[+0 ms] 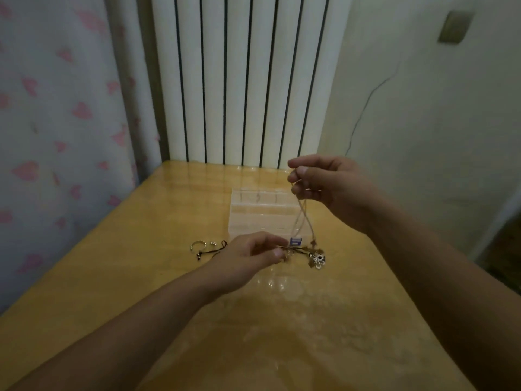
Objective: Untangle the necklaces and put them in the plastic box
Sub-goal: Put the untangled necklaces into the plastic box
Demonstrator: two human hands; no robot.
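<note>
A clear plastic box point(253, 213) with several compartments lies flat on the wooden table point(141, 277), near its middle. My right hand point(324, 184) is raised above the box's right edge and pinches a thin light chain point(300, 218) that hangs down to a tangle of pendants point(317, 258) on the table. My left hand point(248, 255) is low at the box's near edge and pinches a dark cord point(290, 247) that runs into the same tangle. A dark cord necklace with beads point(211, 251) lies to the left of my left hand.
A silver ring-like piece point(196, 245) and two small beads point(212, 243) lie left of the dark cord. A small blue tag point(296, 241) sits by the tangle. A white radiator point(239, 80) stands behind the table, a heart-patterned curtain point(56, 122) hangs at left.
</note>
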